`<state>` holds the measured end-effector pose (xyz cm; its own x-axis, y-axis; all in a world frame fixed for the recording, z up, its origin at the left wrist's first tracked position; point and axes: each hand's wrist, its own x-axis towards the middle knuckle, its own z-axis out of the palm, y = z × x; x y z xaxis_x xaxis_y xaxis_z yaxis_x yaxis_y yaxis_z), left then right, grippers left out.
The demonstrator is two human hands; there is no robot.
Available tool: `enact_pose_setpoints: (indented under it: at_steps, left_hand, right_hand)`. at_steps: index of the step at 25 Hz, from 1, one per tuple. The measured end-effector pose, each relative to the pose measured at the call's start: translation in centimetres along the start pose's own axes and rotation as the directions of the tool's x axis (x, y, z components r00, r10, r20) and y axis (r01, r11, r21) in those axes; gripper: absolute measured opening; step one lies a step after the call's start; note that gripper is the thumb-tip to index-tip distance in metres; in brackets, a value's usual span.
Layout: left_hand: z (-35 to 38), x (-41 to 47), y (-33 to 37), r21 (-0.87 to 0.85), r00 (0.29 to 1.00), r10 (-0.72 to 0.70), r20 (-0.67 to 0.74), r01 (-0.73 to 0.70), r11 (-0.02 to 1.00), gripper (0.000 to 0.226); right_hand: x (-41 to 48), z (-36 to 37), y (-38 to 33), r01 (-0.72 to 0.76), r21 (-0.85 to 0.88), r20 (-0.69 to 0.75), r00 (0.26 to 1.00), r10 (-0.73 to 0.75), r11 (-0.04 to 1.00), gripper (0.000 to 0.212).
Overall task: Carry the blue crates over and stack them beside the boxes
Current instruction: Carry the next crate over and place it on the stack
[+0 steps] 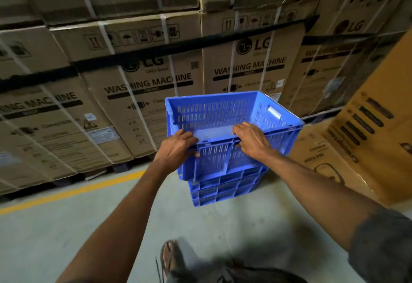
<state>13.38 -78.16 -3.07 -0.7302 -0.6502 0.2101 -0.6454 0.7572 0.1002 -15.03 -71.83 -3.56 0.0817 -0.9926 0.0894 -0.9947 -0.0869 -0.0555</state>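
Note:
An empty blue slotted crate sits on top of a stack of blue crates on the floor. My left hand grips the near rim at its left part, fingers curled over the edge. My right hand grips the same near rim further right. The top crate looks slightly tilted on the stack; I cannot tell whether it rests fully on it. The stack stands just in front of the washing machine boxes.
A wall of strapped cardboard boxes runs across the back on pallets. Tilted yellow-brown boxes stand close on the right. A yellow floor line crosses the grey concrete floor. My sandalled foot is below.

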Motion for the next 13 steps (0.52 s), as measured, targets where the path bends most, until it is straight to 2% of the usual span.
enact_pose_setpoints:
  at_steps: [4,8,10,13]
  left_hand:
    - [5.4,2.1,-6.4,-0.036,0.996,0.083,-0.034,-0.084,0.996,0.033]
    - [10.2,4.3,-11.4,-0.09,0.988,0.144,-0.064,-0.149,0.985,0.035]
    - [12.5,4.8,-12.8,-0.116,0.987,0.16,-0.025,-0.162,0.98,0.04]
    - [15.0,4.2,-13.2,-0.178,0.98,0.192,0.05,-0.181,0.967,0.033]
  right_hand:
    - [4.8,4.0,-1.5,-0.064,-0.123,0.117,0.99,0.079,0.99,0.049]
    - [9.2,6.9,-3.2,-0.145,-0.226,0.168,0.968,0.185,0.963,0.048]
    - [10.8,8.2,-3.7,-0.213,-0.272,0.194,0.943,0.27,0.938,0.044]
    - [10.8,9.8,-4.6,-0.317,-0.291,0.233,0.892,0.388,0.903,0.04]
